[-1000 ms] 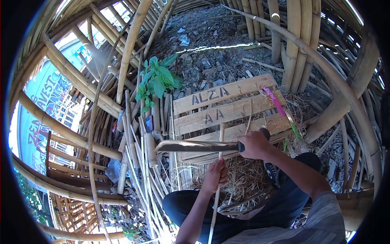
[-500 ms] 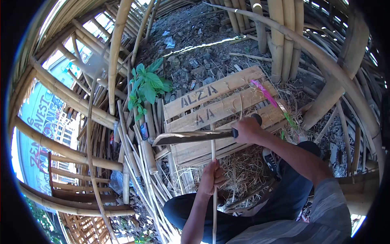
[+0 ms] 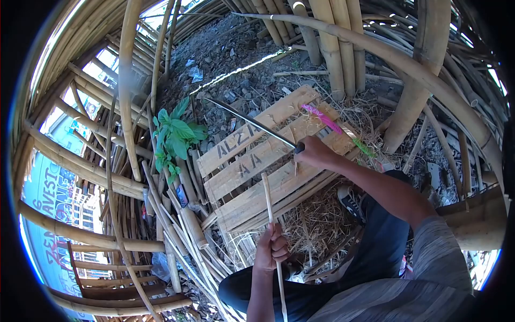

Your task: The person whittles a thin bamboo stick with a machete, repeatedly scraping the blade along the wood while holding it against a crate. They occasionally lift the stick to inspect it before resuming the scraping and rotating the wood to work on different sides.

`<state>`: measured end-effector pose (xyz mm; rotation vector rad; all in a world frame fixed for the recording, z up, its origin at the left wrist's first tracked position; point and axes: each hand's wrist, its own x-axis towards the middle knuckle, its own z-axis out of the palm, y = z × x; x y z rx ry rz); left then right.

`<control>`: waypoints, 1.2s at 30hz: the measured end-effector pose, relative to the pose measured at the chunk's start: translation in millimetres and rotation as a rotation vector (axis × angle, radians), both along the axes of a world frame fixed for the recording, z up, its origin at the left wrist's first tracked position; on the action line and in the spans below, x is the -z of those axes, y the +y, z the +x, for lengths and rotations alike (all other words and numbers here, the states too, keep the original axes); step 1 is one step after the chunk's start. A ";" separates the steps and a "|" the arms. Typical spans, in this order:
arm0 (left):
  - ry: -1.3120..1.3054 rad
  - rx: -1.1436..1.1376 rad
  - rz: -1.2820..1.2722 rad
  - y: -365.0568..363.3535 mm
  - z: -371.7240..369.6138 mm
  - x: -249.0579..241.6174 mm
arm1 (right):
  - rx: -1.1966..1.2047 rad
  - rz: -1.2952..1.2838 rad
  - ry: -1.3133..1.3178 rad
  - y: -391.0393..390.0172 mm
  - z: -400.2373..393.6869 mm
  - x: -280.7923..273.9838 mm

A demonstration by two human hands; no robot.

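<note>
My right hand grips a machete by its dark handle. The blade is raised over the wooden slatted crate, seen nearly edge-on, its tip toward the upper left. My left hand is wrapped round a thin pale bamboo strip, which stands close to upright in front of the crate. The strip's top end is free and apart from the blade. Its lower end runs down past my leg. Dark stencilled letters mark the crate's slats.
Long bamboo strips lie in a bundle left of my leg. A leafy green plant grows beside the crate. Pink ribbon lies across the slats. Thick bamboo poles stand behind, and straw covers the ground by my shoe.
The machete has lifted away from the bamboo strip and turned from nearly level to pointing up and left. The strip's top end now shows, leaning slightly left. My view has shifted.
</note>
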<state>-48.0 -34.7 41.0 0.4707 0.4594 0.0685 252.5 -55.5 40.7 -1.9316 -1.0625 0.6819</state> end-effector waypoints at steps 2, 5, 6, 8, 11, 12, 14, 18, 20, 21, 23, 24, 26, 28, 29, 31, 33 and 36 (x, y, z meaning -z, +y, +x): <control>-0.055 -0.049 -0.084 7.7 4.2 5.7 | -0.032 0.055 -0.020 -6.1 -15.7 -6.9; 0.227 -0.227 0.327 1.2 19.4 -8.4 | -0.087 0.125 0.038 -17.8 -44.0 -19.3; 0.264 -0.253 0.368 1.1 20.4 -7.7 | -0.138 0.135 -0.035 -20.0 -50.0 -17.4; 0.292 -0.274 0.435 -1.1 23.4 -4.4 | -0.238 0.074 -0.256 -22.2 -60.0 -8.6; 0.342 -0.281 0.526 -3.4 22.6 8.9 | -0.371 -0.082 -0.515 -24.9 -78.7 -11.0; 0.361 -0.273 0.550 -4.3 21.7 11.3 | -0.434 -0.100 -0.562 -21.9 -80.9 -5.7; 0.385 -0.271 0.541 -7.8 18.8 9.7 | -0.433 -0.093 -0.565 -17.2 -73.3 0.3; 0.407 -0.245 0.488 0.1 19.9 0.3 | -0.378 -0.107 -0.566 -6.5 -66.2 5.7; 0.387 -0.254 0.479 1.0 21.3 1.8 | -0.368 -0.125 -0.585 -1.2 -62.4 7.4; 0.371 -0.259 0.475 1.6 20.8 1.8 | -0.345 -0.122 -0.589 2.5 -58.5 7.9; 0.355 -0.239 0.424 6.9 24.3 -3.0 | -0.324 -0.119 -0.597 7.3 -51.9 8.0; 0.341 -0.222 0.378 9.4 23.7 -5.6 | -0.311 -0.143 -0.598 9.1 -50.3 6.4; 0.315 -0.234 0.338 9.3 24.6 -4.2 | -0.308 -0.170 -0.602 10.6 -48.9 1.0; 0.289 -0.230 0.306 13.4 23.3 -2.3 | -0.299 -0.139 -0.583 9.5 -57.7 -2.3; 0.263 -0.218 0.230 14.6 19.8 0.2 | -0.291 -0.119 -0.561 6.5 -63.3 -3.6; 0.234 -0.210 0.145 13.0 20.1 2.4 | -0.303 -0.141 -0.562 -1.2 -71.4 -14.4; 0.203 -0.198 0.184 9.8 19.3 1.9 | -0.369 -0.247 -0.523 -1.4 -73.5 -9.1; 0.162 -0.116 0.011 -7.6 6.6 -7.5 | -0.031 -0.160 -0.458 23.6 -16.4 13.7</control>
